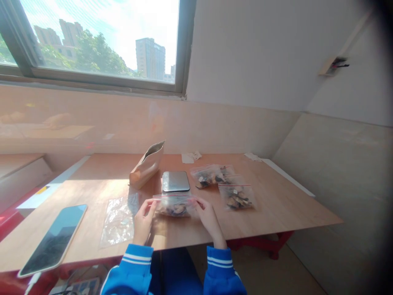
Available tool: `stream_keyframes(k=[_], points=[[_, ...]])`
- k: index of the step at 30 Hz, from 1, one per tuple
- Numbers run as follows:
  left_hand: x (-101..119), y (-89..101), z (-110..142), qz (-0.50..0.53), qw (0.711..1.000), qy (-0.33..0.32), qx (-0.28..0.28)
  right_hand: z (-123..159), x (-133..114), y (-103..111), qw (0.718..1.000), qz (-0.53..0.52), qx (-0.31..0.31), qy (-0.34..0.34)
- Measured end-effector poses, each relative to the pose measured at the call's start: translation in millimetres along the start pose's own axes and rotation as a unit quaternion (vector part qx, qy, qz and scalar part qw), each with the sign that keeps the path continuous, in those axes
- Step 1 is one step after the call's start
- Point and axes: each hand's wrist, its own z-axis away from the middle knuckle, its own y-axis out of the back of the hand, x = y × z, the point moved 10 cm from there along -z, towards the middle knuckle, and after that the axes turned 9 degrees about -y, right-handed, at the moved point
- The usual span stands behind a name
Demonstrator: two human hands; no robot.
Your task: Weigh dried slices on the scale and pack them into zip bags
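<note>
Between my two hands is a clear zip bag [173, 208] with brownish dried pieces inside, its red-lined top edge toward the far side. My left hand [145, 217] pinches the bag's upper left corner. At the upper right corner, my right hand [206, 214] pinches it between thumb and fingers. Just beyond the bag lies a small flat scale [176, 181] with a silver plate. Left of the scale a brown paper pouch [147, 164] stands tilted with its top open. Flat clear plastic bags [118, 219] lie beside my left hand.
Several filled zip bags lie to the right, the nearest one [237, 197] apart from the overlapping ones [210, 176]. A large phone or tablet [55, 239] with a cable lies at the left front. Torn paper scraps [190, 157] sit by the wall. The wooden table [276, 205] ends at a near edge.
</note>
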Motion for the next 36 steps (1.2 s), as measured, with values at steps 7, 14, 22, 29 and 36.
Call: stream_keyframes(k=[7, 14, 22, 29, 36], points=[[-2, 2.4, 5, 0.036, 0.999, -0.01, 0.018, -5, 12, 22, 0.994, 0.021, 0.103, -0.001], [-3, 8.6, 4, -0.01, 0.997, -0.035, 0.061, -1, 11, 25, 0.992, -0.052, 0.113, -0.008], [7, 3.1, 0, -0.037, 0.998, -0.035, 0.022, 4, -2, 15, 0.998, -0.006, 0.053, 0.022], [4, 6.0, 2, -0.057, 0.997, -0.041, 0.024, 8, -1, 21, 0.994, 0.032, 0.1, 0.042], [2, 8.9, 6, -0.054, 0.997, -0.013, 0.06, 11, 0, 30, 0.983, 0.067, 0.162, 0.052]])
